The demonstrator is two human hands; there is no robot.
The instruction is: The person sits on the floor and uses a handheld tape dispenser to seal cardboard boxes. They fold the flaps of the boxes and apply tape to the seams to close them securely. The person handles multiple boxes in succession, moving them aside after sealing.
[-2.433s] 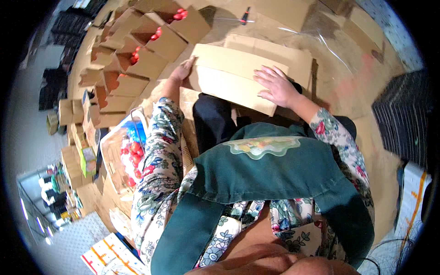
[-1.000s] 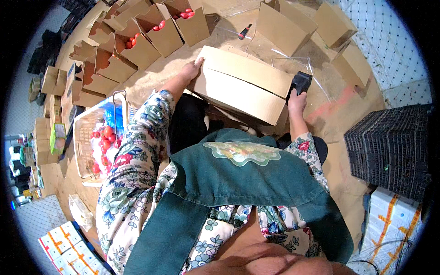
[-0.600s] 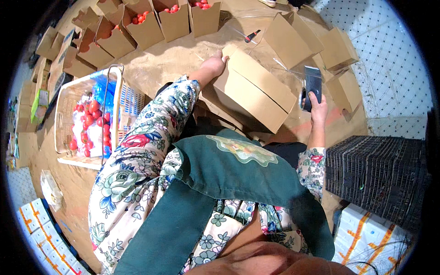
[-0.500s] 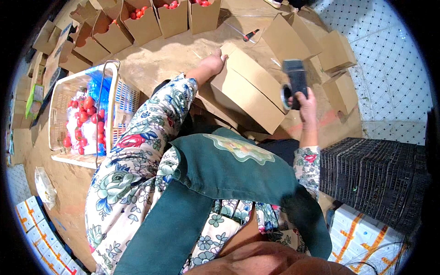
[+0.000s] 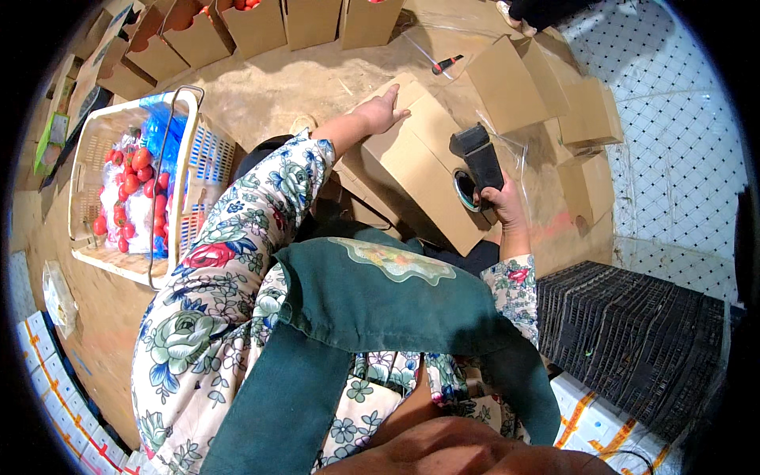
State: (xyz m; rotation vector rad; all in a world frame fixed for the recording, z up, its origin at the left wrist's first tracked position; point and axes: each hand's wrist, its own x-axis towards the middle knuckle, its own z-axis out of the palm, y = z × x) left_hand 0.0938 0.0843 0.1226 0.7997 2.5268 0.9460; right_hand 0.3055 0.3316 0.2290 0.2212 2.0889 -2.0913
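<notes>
A brown cardboard box (image 5: 423, 158) lies tilted in front of me, its long face with a seam turned up. On its far left end rests my left hand (image 5: 381, 112), fingers stretched out and pressing on the cardboard. My right hand (image 5: 505, 202) grips a black packing tape dispenser (image 5: 477, 158) by its lower end. The dispenser's tape roll (image 5: 465, 190) is over the right part of the box; whether it touches the cardboard I cannot tell.
To my left stands a white plastic basket (image 5: 202, 170) of red tomatoes (image 5: 141, 170). Open cartons (image 5: 313, 24) line the back; more boxes (image 5: 514, 83) stand at the right. A red-and-black cutter (image 5: 447, 65) lies beyond. Stacked black crates (image 5: 633, 324) sit near right.
The tape dispenser has moved left and slightly lower, over the box. My left hand's fingers have spread on the box end. The whole view has shifted a little.
</notes>
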